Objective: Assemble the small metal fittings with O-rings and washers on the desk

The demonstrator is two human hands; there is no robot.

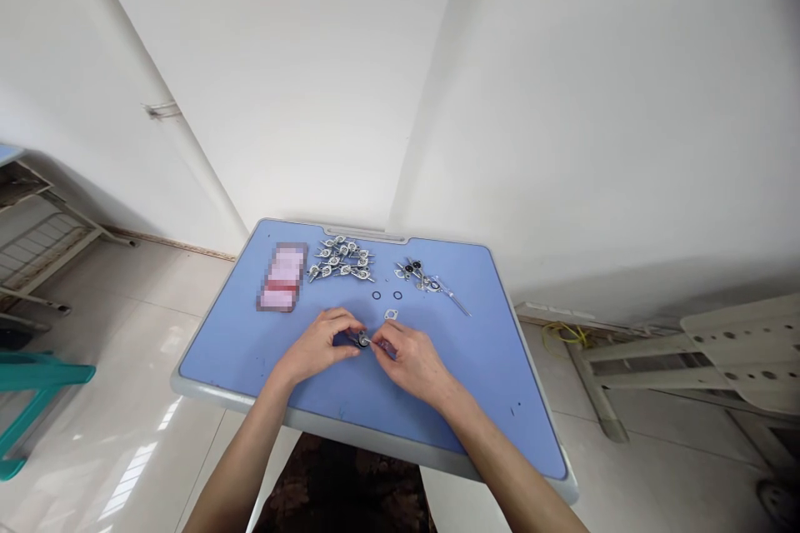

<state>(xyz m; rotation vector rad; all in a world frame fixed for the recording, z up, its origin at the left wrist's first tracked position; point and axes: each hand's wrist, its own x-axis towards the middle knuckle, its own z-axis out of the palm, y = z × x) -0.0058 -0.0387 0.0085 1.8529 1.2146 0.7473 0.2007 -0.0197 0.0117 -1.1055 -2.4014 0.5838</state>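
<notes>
My left hand (325, 343) curls around a small metal part with a dark round body (363, 341), thumb and fingers gripping it just above the blue tabletop. Thumb and forefinger of my right hand (406, 354) are pinched together at the right side of that part. Whatever is between them is too small to make out. Just beyond my right hand lies a flat pale plate with holes (391, 315). Two dark rings, one left (376, 296) and one right (398, 296), rest on the table farther back.
A cluster of several metal parts (341, 260) lies at the back of the desk (231, 350). Right of it are loose metal and black pieces (413, 269) and a thin pointed tool (455, 297). A blurred pink item (282, 276) lies left. A teal stool (37, 375) stands beyond the desk.
</notes>
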